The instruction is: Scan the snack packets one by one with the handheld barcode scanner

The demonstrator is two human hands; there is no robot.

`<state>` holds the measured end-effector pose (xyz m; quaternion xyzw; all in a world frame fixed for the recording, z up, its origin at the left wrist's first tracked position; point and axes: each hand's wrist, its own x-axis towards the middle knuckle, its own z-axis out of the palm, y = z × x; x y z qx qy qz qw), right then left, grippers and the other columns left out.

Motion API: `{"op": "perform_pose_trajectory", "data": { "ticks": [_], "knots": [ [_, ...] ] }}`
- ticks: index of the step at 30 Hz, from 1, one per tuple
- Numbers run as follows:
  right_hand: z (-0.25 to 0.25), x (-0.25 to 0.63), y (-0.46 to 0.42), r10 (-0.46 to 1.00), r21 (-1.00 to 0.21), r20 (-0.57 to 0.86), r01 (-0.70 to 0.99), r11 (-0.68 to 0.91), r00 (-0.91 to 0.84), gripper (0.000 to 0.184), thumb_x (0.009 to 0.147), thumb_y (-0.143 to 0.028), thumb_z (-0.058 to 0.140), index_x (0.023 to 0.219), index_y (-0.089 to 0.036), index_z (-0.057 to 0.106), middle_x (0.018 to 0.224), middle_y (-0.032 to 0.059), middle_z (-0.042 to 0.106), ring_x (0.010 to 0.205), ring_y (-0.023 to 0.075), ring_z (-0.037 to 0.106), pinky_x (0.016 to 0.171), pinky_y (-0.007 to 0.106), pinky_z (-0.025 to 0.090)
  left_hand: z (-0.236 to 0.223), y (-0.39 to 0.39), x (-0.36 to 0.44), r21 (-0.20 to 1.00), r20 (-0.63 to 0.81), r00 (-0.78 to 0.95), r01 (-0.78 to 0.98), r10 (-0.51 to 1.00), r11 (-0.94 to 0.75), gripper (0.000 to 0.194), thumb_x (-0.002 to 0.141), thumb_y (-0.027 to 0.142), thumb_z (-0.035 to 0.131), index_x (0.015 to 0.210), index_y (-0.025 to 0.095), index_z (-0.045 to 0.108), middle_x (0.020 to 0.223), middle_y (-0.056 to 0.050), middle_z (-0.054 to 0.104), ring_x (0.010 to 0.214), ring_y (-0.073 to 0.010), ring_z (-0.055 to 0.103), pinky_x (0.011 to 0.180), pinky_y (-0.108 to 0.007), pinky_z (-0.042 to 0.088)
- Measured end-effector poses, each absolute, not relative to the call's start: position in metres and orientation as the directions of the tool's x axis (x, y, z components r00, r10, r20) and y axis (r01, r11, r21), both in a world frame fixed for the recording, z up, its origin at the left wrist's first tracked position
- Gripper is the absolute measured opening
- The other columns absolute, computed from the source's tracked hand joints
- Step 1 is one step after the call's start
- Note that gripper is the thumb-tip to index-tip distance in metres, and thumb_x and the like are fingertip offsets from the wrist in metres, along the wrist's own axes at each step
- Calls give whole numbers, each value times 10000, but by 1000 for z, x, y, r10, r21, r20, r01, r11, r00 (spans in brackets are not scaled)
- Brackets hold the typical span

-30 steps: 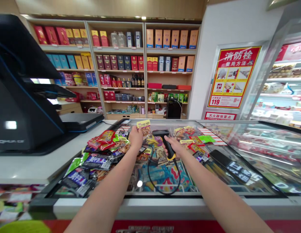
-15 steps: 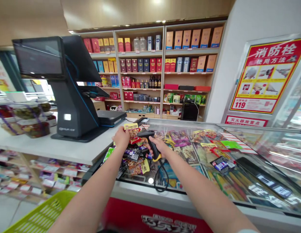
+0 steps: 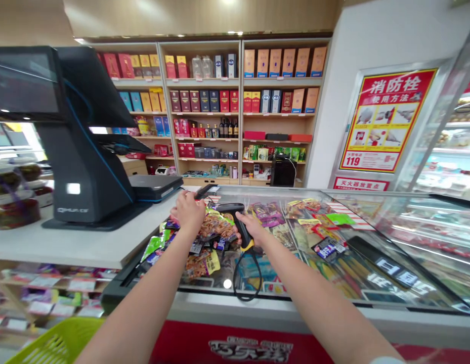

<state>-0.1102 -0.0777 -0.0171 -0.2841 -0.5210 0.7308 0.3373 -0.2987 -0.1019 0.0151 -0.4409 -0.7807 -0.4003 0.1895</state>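
Observation:
My right hand (image 3: 250, 227) is wrapped around the dark handle of a barcode scanner (image 3: 240, 222) with a yellow base and a black cord loop. The scanner's head points left over the packets. My left hand (image 3: 189, 211) is above the left part of a heap of snack packets, its fingers apart; its fingertips are partly hidden. Beside it, just left of the scanner, lies a clear-fronted snack packet (image 3: 217, 226) with brown contents. Under and around it are dark packets, a green packet (image 3: 153, 246) and a yellow-cornered packet (image 3: 200, 264), all on the glass top.
On the left, a point-of-sale terminal (image 3: 86, 151) stands on a white counter (image 3: 105, 242). Loose packets (image 3: 329, 247) and a long black device (image 3: 390, 265) lie to the right on the glass-topped freezer. A yellow-green basket (image 3: 56, 344) is at lower left.
My left hand has let go of the yellow-topped snack packet and moved over the heap's left side. My right hand still holds the scanner. The view has turned to the right.

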Motion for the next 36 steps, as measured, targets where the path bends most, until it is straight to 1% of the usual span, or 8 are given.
{"op": "perform_pose_trajectory", "data": {
  "ticks": [4, 8, 14, 19, 24, 29, 32, 36],
  "knots": [
    [-26, -67, -68, 842, -952, -77, -213, -222, -535, 385, 808, -537, 603, 728, -178, 488, 477, -45, 542, 347, 85, 476, 350, 205, 416, 6, -90, -251, 356, 698, -386, 918, 603, 174, 293, 827, 286, 527, 1084, 205, 642, 1356, -139, 502, 1209, -315, 469, 972, -496, 337],
    [-30, -9, -60, 896, -951, -94, -228, -210, -434, 402, 827, -526, 580, 659, -171, 491, 465, -30, 529, 348, 87, 470, 350, 212, 415, -8, -75, -182, 328, 656, -218, 944, 722, -13, 249, 835, 284, 523, 1035, 223, 658, 1306, -111, 550, 1188, -275, 498, 960, -449, 353],
    [-32, 79, -55, 971, -931, -58, -339, -136, -231, 310, 863, -451, 560, 729, -175, 520, 493, -28, 552, 348, 91, 474, 345, 213, 422, -31, -55, -65, 351, 397, -13, 926, 918, -138, 280, 859, 362, 499, 1044, 223, 656, 1217, -109, 605, 1145, -264, 533, 947, -443, 371],
    [-43, 129, -45, 988, -933, -26, -351, -78, -152, 357, 862, -514, 542, 759, -173, 541, 442, -31, 513, 334, 91, 456, 345, 202, 414, -39, -54, 3, 282, 238, 167, 931, 957, -233, 279, 810, 401, 536, 964, 228, 692, 1148, -107, 639, 1123, -280, 553, 969, -458, 370],
    [-53, 147, -38, 984, -941, -4, -332, -64, -176, 391, 841, -546, 554, 726, -174, 522, 448, -25, 532, 344, 94, 472, 352, 202, 420, -44, -52, 21, 278, 99, 226, 929, 969, -245, 250, 690, 415, 658, 866, 242, 697, 1141, -93, 642, 1109, -275, 571, 959, -439, 400],
    [-51, 145, -38, 986, -946, 34, -322, -21, -164, 391, 824, -539, 583, 697, -177, 511, 473, -20, 548, 351, 87, 472, 356, 204, 430, -53, -43, 15, 479, 23, 257, 845, 966, -236, 195, 578, 362, 757, 624, 213, 639, 792, -38, 679, 875, -253, 648, 810, -361, 466],
    [-49, 145, -39, 991, -941, 44, -337, -1, -125, 366, 816, -533, 593, 737, -185, 511, 509, -30, 559, 357, 82, 465, 359, 206, 432, -58, -31, 5, 652, 128, 201, 721, 971, -235, 153, 609, 298, 740, 661, 198, 637, 686, -23, 661, 746, -210, 637, 704, -303, 466],
    [-48, 145, -41, 990, -950, 10, -310, -35, -142, 391, 823, -554, 568, 711, -184, 509, 486, -27, 534, 367, 91, 466, 368, 219, 438, -63, -4, -25, 795, 295, -41, 564, 955, -222, 74, 656, 222, 675, 703, 178, 639, 668, -16, 659, 684, -174, 627, 652, -267, 465]
  ]
}}
